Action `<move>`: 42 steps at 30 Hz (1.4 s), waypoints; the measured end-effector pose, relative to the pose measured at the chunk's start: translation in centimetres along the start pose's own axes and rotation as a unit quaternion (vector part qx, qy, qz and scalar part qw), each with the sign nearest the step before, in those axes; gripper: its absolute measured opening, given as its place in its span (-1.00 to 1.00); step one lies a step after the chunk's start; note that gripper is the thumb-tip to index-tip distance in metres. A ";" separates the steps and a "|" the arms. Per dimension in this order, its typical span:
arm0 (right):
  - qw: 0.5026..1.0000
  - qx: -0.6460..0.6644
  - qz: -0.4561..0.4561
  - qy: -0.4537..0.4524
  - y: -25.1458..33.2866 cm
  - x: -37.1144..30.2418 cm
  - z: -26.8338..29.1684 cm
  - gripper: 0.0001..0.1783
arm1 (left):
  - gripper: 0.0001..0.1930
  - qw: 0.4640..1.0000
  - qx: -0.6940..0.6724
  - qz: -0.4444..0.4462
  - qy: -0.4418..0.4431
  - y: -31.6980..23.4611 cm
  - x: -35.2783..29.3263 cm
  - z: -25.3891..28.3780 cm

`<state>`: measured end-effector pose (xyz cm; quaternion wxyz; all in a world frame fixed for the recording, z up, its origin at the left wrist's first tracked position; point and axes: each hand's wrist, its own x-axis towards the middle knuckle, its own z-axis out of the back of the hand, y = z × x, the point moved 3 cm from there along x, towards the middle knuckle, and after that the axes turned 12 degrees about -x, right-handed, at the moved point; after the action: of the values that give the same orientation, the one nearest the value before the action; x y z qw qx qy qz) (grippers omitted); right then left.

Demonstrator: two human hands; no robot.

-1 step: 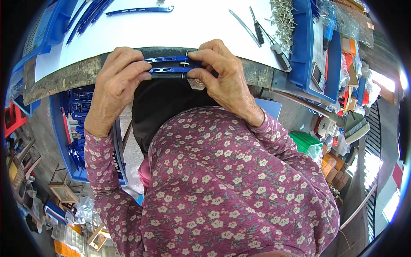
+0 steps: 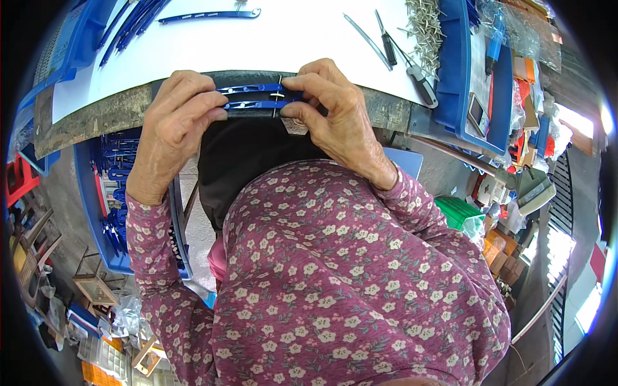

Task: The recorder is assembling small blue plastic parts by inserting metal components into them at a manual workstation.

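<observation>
Left fingers (image 2: 205, 103), right fingers (image 2: 312, 83), pinched on blue strips (image 2: 257, 104)

Left hand (image 2: 174, 128) opposite right hand (image 2: 341, 112), fingers (image 2: 205, 103) bent

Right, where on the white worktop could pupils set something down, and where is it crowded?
The white worktop is bare between the lone blue strip and the slim metal tool. Crowded: right end, with dark-handled tools and piled pins; upper left, bundled blue strips; front edge, left hand and right hand.
</observation>
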<state>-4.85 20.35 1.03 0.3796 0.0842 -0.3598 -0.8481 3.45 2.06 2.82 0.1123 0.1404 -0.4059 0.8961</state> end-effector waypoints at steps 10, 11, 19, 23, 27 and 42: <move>0.999 -0.013 0.022 0.025 0.1 0.4 0.5 -0.67 | -0.80 0.999 0.022 -0.029 -0.002 0.0 -0.1 -0.4; 0.999 -0.015 0.029 0.023 0.1 0.4 0.4 -0.67 | -0.79 0.999 0.027 -0.031 -0.008 0.0 -0.2 -0.5; 0.995 -0.044 0.082 -0.018 0.2 0.3 -0.3 -0.64 | -0.79 0.999 0.013 -0.039 -0.032 0.6 -0.5 -0.6; 0.995 -0.028 0.092 -0.028 0.8 0.9 -1.0 -0.64 | -0.82 0.999 -0.010 -0.026 -0.026 0.7 -0.5 0.6; 0.989 0.027 0.143 -0.018 2.6 3.8 -3.8 -0.73 | -0.85 0.997 0.010 0.035 -0.065 1.8 -2.5 4.1; 0.992 -0.065 0.106 -0.011 -0.7 0.3 0.5 -0.67 | -0.76 0.998 -0.023 -0.035 -0.037 0.3 -0.3 -1.5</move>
<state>-5.69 20.80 0.95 0.4678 0.0118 -0.3146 -0.8258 3.42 2.95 1.52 0.1320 0.1849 -0.4248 0.8763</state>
